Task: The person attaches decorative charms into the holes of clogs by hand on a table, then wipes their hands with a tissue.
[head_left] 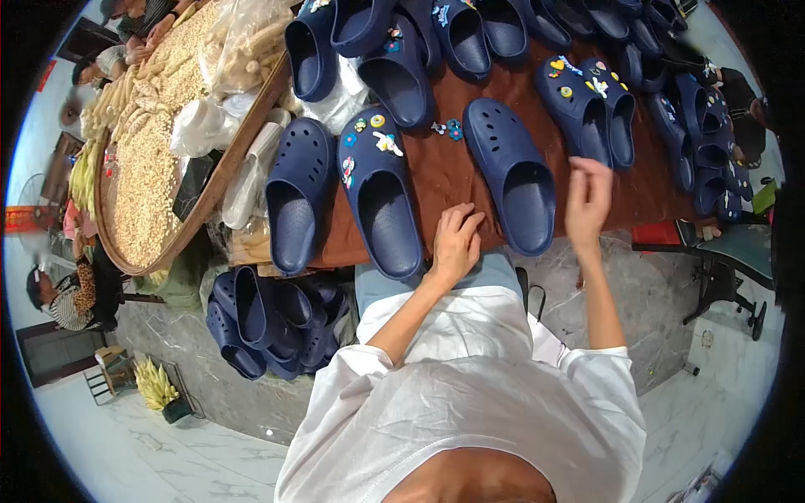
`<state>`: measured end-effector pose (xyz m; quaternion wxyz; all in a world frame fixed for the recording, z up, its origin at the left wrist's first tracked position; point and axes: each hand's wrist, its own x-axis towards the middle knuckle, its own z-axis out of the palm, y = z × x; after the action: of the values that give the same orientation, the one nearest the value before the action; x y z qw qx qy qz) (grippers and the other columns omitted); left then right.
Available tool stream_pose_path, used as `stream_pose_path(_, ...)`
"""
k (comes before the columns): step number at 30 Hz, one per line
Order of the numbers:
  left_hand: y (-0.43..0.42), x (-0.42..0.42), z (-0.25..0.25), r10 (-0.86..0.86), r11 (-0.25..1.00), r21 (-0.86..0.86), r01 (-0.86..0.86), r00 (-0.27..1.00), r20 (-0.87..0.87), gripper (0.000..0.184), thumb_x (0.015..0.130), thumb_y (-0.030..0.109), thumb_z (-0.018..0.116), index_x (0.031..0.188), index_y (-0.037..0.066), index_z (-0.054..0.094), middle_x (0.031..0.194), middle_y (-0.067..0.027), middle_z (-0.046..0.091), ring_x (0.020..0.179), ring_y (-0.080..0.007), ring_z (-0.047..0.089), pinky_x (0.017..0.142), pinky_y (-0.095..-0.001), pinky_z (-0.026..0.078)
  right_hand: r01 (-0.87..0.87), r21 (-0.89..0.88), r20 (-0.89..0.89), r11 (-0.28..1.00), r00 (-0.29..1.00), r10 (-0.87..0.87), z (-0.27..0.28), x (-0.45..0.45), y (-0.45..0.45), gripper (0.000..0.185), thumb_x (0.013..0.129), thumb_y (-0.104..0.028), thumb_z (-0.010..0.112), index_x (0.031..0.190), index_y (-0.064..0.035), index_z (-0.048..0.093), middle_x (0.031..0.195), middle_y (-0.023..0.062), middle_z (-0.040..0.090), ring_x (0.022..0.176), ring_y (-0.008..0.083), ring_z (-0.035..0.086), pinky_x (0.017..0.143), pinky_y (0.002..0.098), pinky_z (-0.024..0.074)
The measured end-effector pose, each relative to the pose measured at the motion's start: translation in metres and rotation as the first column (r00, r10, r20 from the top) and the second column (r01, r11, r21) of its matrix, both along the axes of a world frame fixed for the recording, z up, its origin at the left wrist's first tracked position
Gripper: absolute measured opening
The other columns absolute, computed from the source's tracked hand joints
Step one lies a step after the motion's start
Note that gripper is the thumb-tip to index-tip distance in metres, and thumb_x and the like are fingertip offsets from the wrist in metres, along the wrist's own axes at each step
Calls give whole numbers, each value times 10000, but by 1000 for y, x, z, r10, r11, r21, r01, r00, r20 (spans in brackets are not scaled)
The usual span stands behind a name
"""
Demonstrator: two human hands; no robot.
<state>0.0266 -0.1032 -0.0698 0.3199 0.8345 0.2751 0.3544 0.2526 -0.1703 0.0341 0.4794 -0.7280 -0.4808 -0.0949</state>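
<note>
My left hand (457,245) rests at the table's front edge, fingers loosely bent and holding nothing I can see. It lies between a navy clog with colourful charms (390,222) and a plain navy clog (511,176). My right hand (589,201) is raised just right of the plain clog, fingers half curled, with nothing visible in them. Two small charms, one a blue flower (454,129), lie on the brown cloth (440,168) above my left hand. Another plain clog (298,197) sits at the left. A decorated pair (587,109) stands beyond my right hand.
More navy clogs (470,42) crowd the back and right of the table. A large round tray (197,230) of pale kernels and corn cobs stands left, with people beside it. A pile of clogs (268,323) lies below. A dark chair (729,251) is at right.
</note>
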Motion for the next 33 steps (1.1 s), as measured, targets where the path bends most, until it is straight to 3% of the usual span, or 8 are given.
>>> stream_pose_path(7, -5, -23, 54, 58, 991, -131, -39, 987, 148, 331, 803, -63, 612, 1108, 48, 681, 1181, -162, 616, 1038, -337, 600, 890, -384, 498, -167, -316, 159, 934, 961, 226, -9, -85, 36, 504, 819, -103, 687, 1294, -61, 524, 1265, 186, 466, 1173, 361, 444, 1008, 483, 370)
stream_pose_path(10, 0, -43, 70, 133, 991, -47, -127, 977, 168, 332, 791, -70, 625, 1093, 52, 690, 1174, -154, 625, 1024, -322, 609, 865, -368, 504, 10, -319, 289, 948, 953, 88, -21, -96, 38, 549, 817, -50, 676, 1334, -45, 489, 1281, 223, 412, 1160, 371, 436, 995, 478, 383)
stream_pose_path(13, 6, -61, 67, 271, 963, -34, -269, 953, 134, 325, 792, -44, 643, 1096, 60, 693, 1202, -166, 605, 1076, -327, 581, 921, -376, 477, -22, -276, 172, 961, 983, 72, -36, -92, 32, 524, 840, -39, 646, 1339, -44, 486, 1211, 215, 433, 1079, 373, 486, 938, 447, 423)
stream_pose_path(14, 8, -65, 65, 306, 952, -7, -307, 949, 75, 338, 796, -23, 651, 1121, 64, 683, 1226, -175, 587, 1097, -341, 563, 937, -390, 466, -116, -235, 9, 965, 993, 121, -41, -91, 30, 460, 862, -12, 601, 1310, -31, 501, 1127, 212, 462, 980, 377, 529, 874, 430, 449)
stream_pose_path(19, 14, -76, 50, 261, 964, -21, -265, 957, -127, 430, 821, 23, 636, 1248, 70, 607, 1290, -204, 529, 1144, -394, 504, 979, -443, 430, -99, -236, 52, 967, 992, 114, -47, -88, 22, 383, 878, 22, 551, 1258, -11, 518, 1066, 212, 498, 952, 379, 546, 844, 432, 452)
stream_pose_path(25, 9, -76, 54, 276, 955, -83, -285, 955, -106, 448, 802, -21, 608, 1247, 36, 594, 1310, -216, 511, 1158, -407, 491, 1002, -453, 419, 78, -166, 218, 983, 975, -41, -25, -95, 21, 316, 874, -16, 592, 1189, -38, 589, 1055, 177, 514, 953, 337, 552, 827, 410, 456)
stream_pose_path(29, 9, -86, 58, 288, 945, -117, -306, 946, -151, 434, 826, 8, 616, 1257, 57, 600, 1291, -205, 543, 1178, -390, 514, 1013, -432, 422, -162, -166, 95, 973, 979, 179, -14, -107, 49, 273, 866, -28, 597, 1137, -58, 618, 1012, 158, 543, 974, 334, 545, 853, 420, 457)
stream_pose_path(33, 19, -89, 58, 291, 940, -149, -305, 950, -111, 309, 859, 47, 642, 1167, 40, 628, 1209, -188, 612, 1112, -316, 595, 977, -398, 459, -248, -306, 92, 919, 953, 288, -33, -101, 108, 482, 854, -47, 628, 1309, 6, 478, 1225, 225, 491, 1137, 420, 481, 974, 472, 415)
